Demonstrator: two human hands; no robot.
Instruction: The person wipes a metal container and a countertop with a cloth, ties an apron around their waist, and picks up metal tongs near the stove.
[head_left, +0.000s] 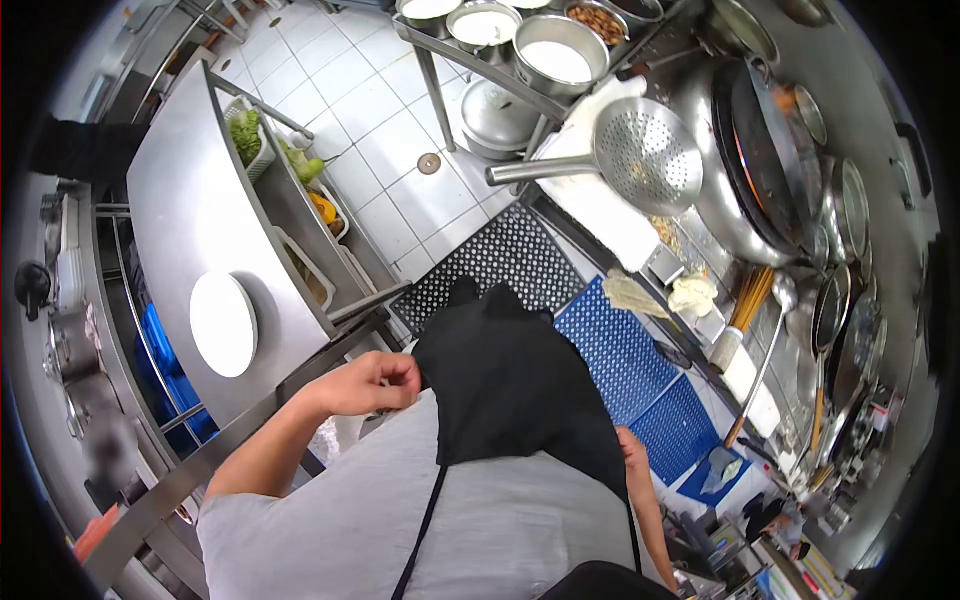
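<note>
- The black apron (525,385), the thing nearest both hands, hangs over the front of the grey shirt (520,515), from the middle of the view down to 6 o'clock.
- As far as shows, the apron is on, and its dark cord (425,530) runs up the chest; how it fastens behind is out of sight, so what is left cannot be told.
- The left hand (362,386), at 8 o'clock, bends in beside the apron's edge; its grip is mostly curled closed, and whether it pinches cloth cannot be told.
- The right hand (633,450), between 4 and 5 o'clock, is at the apron's other edge, partly hidden; its grip cannot be judged.
- At 9 o'clock stands a stainless-steel desk (185,215) bearing a white plate (223,325), with leafy greens (245,135) in a basket below at 10 o'clock.
- A perforated strainer (650,155) lies between 1 and 2 o'clock, a dark wok (775,150) at 2, and a bamboo brush (750,305) at 3.
- White floor tiles (345,80) spread toward 11 o'clock; a blue mat (630,360) lies at 4.
</note>
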